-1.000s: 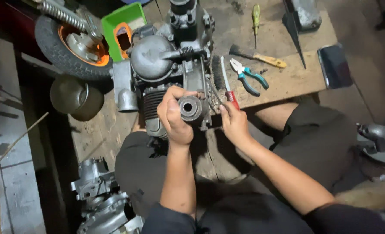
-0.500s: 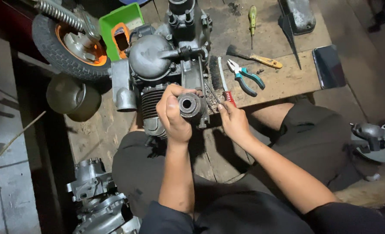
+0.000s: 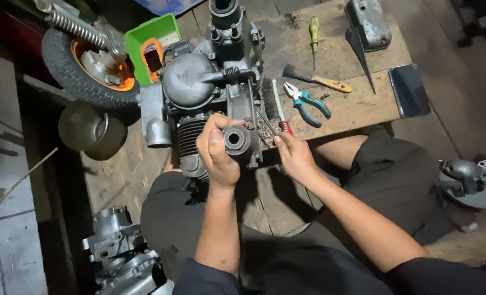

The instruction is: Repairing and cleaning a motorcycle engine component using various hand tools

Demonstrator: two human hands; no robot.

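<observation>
The left hand [image 3: 217, 150] is wrapped around a short metal cylinder with a round bore [image 3: 236, 140], its grip closed on the part and holding it against the near side of a small grey engine [image 3: 199, 90]. The engine lies on the worn wooden desk [image 3: 358, 106], between the person's knees. The right hand [image 3: 293, 155], just to the right, pinches a thin tool with a red handle [image 3: 284, 127], fingers closed on it and its metal tip pointing toward the cylinder.

Farther right on the desk lie a wire brush [image 3: 270, 98], blue-handled pliers [image 3: 307, 102], a brush with a yellow handle [image 3: 317, 81] and a green screwdriver [image 3: 313, 30]. A dark phone [image 3: 410, 90] lies at the right edge, and a grey metal cover [image 3: 370, 23] at the far right. Far left are a small wheel with an orange rim [image 3: 87, 68] and a green tray [image 3: 150, 38]. A metal bowl [image 3: 90, 131] sits left of the engine.
</observation>
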